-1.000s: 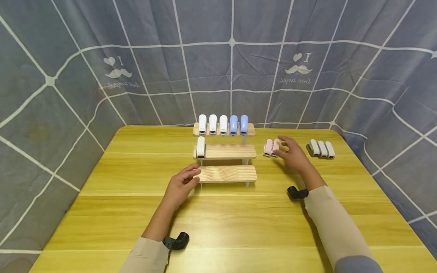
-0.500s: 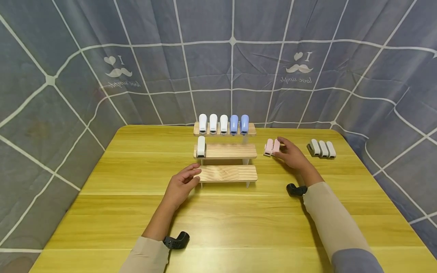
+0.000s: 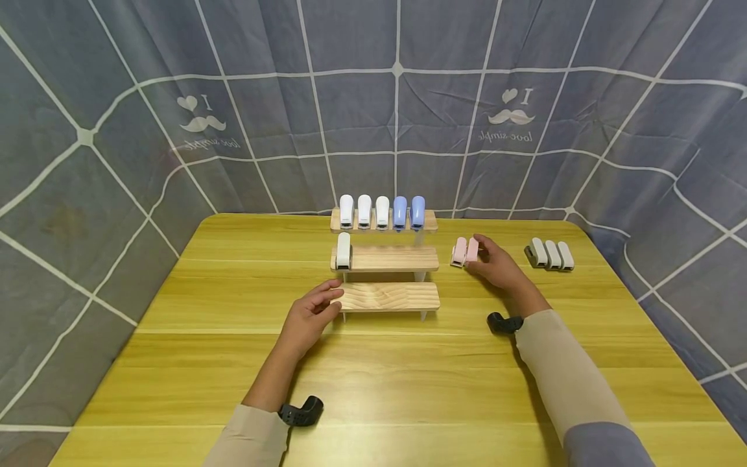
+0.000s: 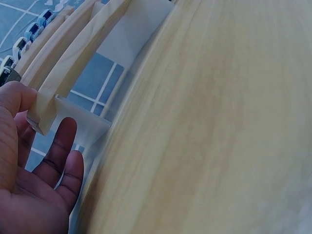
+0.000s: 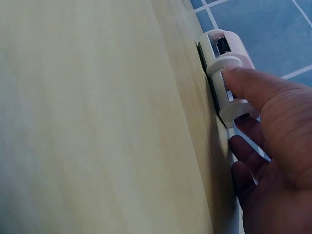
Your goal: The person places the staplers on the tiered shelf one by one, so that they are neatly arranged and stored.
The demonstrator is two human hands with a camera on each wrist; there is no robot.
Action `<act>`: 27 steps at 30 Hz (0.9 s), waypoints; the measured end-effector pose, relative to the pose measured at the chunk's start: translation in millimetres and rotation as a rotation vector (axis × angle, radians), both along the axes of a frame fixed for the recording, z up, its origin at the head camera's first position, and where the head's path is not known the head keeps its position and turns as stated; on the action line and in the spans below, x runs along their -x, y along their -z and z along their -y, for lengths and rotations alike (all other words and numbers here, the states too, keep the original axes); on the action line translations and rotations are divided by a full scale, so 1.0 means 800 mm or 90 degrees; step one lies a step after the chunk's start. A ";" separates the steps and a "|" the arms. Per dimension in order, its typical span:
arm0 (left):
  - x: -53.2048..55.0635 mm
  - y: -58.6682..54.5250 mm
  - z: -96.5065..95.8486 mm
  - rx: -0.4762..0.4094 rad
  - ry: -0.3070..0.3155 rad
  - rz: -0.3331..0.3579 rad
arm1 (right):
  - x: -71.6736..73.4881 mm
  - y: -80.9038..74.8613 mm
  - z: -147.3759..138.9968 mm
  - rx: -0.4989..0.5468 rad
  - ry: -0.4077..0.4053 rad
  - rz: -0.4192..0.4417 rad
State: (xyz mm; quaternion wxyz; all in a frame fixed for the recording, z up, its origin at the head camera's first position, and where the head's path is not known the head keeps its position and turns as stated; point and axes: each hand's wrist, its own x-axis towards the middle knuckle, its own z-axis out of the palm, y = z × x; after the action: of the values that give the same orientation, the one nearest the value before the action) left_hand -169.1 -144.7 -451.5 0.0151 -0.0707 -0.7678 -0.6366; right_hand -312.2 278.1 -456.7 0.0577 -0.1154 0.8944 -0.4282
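Note:
In the head view my right hand pinches the right one of two pink staplers, thumb at its front and a finger at its far end. The other pink stapler stands close beside it on its left. In the right wrist view the thumb presses on the nearer stapler, while the lower fingers hang loosely curved. My left hand rests with its fingertips against the left end of the lowest wooden shelf. The left wrist view shows those fingers loosely bent at the shelf's end.
On the top shelf stand several white and blue staplers. One white stapler stands at the left of the middle shelf. Several grey-white staplers stand at the table's right. A tile-patterned curtain hangs behind the table.
My right hand has closed its thumb and finger onto the right pink stapler, moving slightly left. The left hand has stayed at the lowest shelf's end.

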 end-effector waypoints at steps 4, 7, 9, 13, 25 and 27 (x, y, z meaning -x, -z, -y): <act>-0.010 -0.021 -0.005 0.009 0.003 0.005 | -0.001 -0.001 0.003 -0.020 0.019 -0.005; -0.016 -0.033 -0.007 0.016 0.005 0.000 | 0.000 0.000 0.005 -0.030 0.031 -0.007; -0.013 -0.025 -0.006 0.012 0.003 0.000 | 0.000 0.001 0.006 -0.028 0.034 -0.006; -0.003 -0.004 -0.002 0.010 0.000 -0.008 | 0.001 0.002 0.006 -0.021 0.038 -0.006; 0.003 0.006 0.000 0.005 -0.005 -0.003 | -0.002 0.002 0.005 -0.013 0.064 -0.015; 0.000 -0.002 -0.001 0.010 -0.006 0.001 | -0.004 0.001 0.005 -0.008 0.065 -0.017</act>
State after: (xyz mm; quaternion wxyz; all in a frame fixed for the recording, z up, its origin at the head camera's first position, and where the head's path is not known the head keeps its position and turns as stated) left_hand -168.7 -143.7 -450.1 0.0167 -0.0668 -0.7734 -0.6302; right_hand -308.8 273.9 -457.2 0.0246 -0.0747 0.9025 -0.4234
